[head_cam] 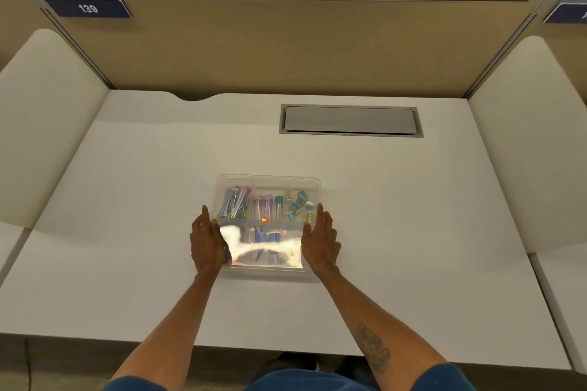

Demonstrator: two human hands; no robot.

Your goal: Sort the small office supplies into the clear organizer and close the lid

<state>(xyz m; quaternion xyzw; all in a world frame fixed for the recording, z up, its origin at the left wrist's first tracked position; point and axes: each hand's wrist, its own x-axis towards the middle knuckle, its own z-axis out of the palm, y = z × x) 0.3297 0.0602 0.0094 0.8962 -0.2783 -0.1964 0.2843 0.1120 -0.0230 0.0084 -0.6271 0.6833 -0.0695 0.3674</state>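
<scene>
Our left hand (208, 238) lies flat against the 9 o'clock side of the clear organizer (268, 179), fingers straight and together, gripping nothing; our right hand (320, 236) mirrors it at the 3 o'clock side, fingers also straight, against the wall. The organizer stands near the middle of the white desk (428, 216), just in front of us, between the two palms.

We judge the sorting finished, because no loose supply shows on the desk; the lid (270, 246) seems to lie on the box, since a broad glare spreads over its near half; whether it is snapped shut we cannot tell. So the step in hand is the closing; the next move, we think, calls for even downward pressure on the edges at 9 and 3 o'clock, without pushing the box away.

Inside, the compartment at 11 o'clock holds a bundle of coloured clips (235, 203); at 12 o'clock pink and green pieces (268, 205) stand side by side; at 1 o'clock small blue, green and yellow items (298, 205) lie mixed; the row at 6 o'clock holds blue objects (265, 236), half hidden by the glare; a small orange spot (264, 219) shows at the centre, and we cannot say what it is.
</scene>
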